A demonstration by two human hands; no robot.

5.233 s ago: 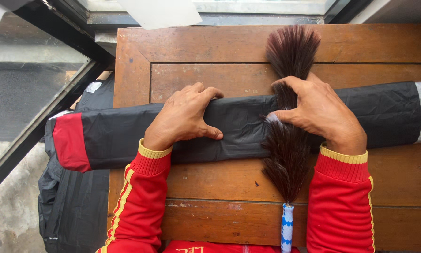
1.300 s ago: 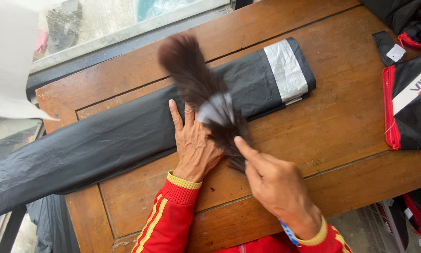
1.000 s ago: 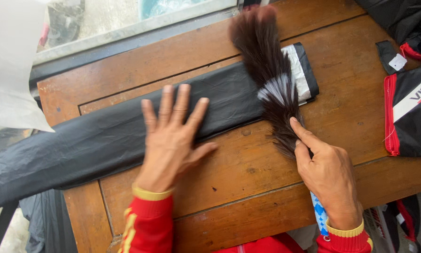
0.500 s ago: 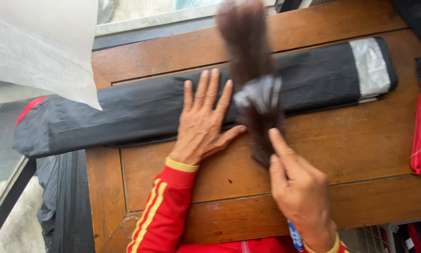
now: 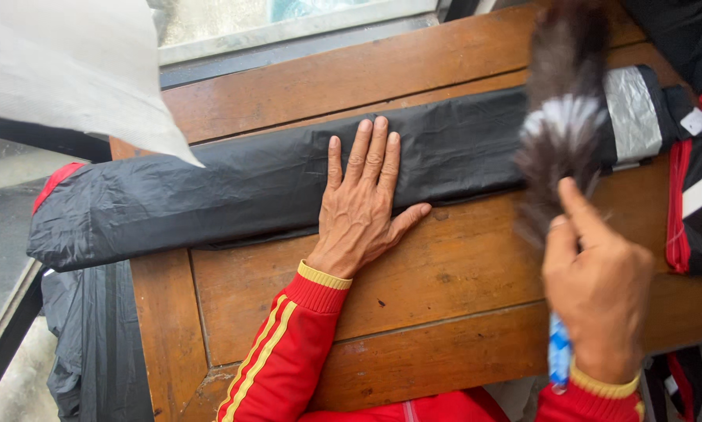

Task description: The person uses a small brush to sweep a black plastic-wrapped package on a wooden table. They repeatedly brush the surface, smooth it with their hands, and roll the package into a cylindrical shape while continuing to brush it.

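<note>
**Brushing the long black roll**

The left hand (image 5: 363, 207) is lying flat and open on the long black rolled-up cloth bundle with a red end and a grey band (image 5: 288, 176), pressing it onto the brown wooden surface (image 5: 437, 289). The right hand (image 5: 597, 289) is closed around the blue handle of a dark feather duster (image 5: 562, 125), and the blurry feathers are crossing the roll near its grey band. I think this is the dusting step, and the next sweep is calling for a steady roll
</note>
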